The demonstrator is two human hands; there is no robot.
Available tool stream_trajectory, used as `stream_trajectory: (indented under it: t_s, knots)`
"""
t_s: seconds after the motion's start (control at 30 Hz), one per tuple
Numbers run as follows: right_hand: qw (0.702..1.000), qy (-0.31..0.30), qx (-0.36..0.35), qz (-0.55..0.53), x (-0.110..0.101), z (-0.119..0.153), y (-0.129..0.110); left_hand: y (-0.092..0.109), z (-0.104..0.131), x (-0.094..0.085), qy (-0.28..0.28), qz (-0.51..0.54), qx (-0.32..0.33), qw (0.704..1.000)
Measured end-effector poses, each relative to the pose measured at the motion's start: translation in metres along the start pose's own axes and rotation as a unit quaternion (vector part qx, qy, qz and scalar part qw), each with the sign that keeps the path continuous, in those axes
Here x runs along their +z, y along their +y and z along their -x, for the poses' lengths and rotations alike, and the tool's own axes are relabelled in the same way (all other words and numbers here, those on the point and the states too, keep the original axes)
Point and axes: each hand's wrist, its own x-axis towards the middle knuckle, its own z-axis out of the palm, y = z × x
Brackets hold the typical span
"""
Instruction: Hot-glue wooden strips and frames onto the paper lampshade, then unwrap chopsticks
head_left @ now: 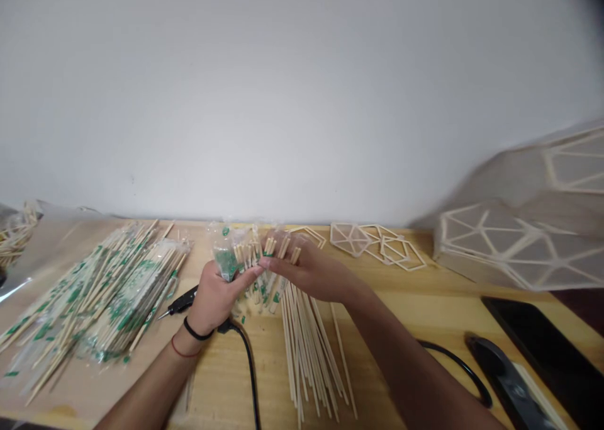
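Observation:
Both of my hands meet at the middle of the wooden table, around several chopsticks (270,247) in clear wrappers with green print. My left hand (219,293) is closed on their left side, its thumb pressed across the wrappers. From the right, my right hand (302,266) grips the same bundle, thumb tip beside the left thumb. The wrapped ends fan upward. Just below my right hand lies a spread of bare sticks (311,348). A black pen-like tool (183,301) with a metal tip sits behind my left wrist.
Wrapped chopsticks (127,291) are heaped at left. Flat stick frames (377,244) lie near the wall, and a larger stick structure (514,247) stands at right. A black cable (250,361), a dark knife-like tool (507,379) and a black flat object (542,348) are on the table (226,386).

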Motion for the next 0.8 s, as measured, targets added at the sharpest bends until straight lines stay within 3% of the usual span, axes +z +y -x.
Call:
stream_trajectory:
  t_s: [0.13,0.47,0.8]
  knots:
    - [1.0,0.008,-0.001,-0.008,0.002,-0.004,0.009,-0.004,-0.001,0.0,-0.029,0.006,-0.01,1.0]
    - [0.993,0.102,0.035,-0.039,0.023,-0.01,0.017,-0.009,-0.001,-0.001,-0.008,-0.027,0.001,1.0]
    - [0.987,0.128,0.039,-0.084,0.034,-0.01,0.023,-0.002,-0.002,-0.008,-0.017,-0.017,0.048,0.999]
